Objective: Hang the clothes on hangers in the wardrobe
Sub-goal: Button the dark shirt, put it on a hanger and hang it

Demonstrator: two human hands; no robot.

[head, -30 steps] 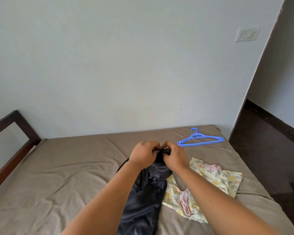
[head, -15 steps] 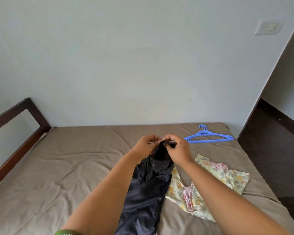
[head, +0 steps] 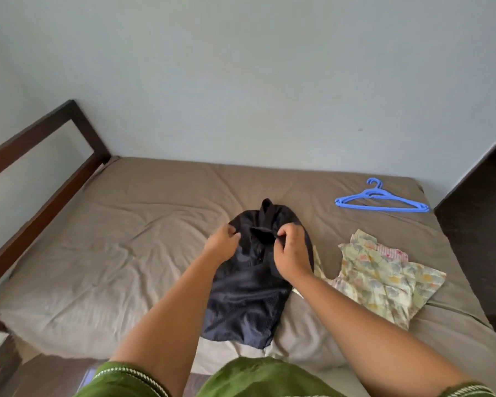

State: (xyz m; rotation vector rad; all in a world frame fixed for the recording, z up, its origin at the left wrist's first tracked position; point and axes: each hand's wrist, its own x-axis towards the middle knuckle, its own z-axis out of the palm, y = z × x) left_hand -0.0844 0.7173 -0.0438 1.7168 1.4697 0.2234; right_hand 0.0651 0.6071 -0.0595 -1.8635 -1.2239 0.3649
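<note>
The dark garment (head: 252,285) lies on the bed (head: 121,253), its long axis running from the near edge toward the far wall. Its bunched upper end is at the far end, directly under both hands. The left hand (head: 222,245) grips the fabric at the left of that end, fingers curled into the cloth. The right hand (head: 291,253) pinches a fold at the right of it, fingers clenched on the cloth. The two hands are near each other, level, and equally close to the garment.

The blue hangers (head: 381,200) lie on the far right of the bed, well apart from the hands and nearer to the right hand. Their long axis runs left to right, hooks toward the far wall.

Count: one dark garment; one floral garment (head: 384,279), just right of the dark one; blue hangers, apparently two stacked, though the exact number cannot be confirmed. No wardrobe is in view.
</note>
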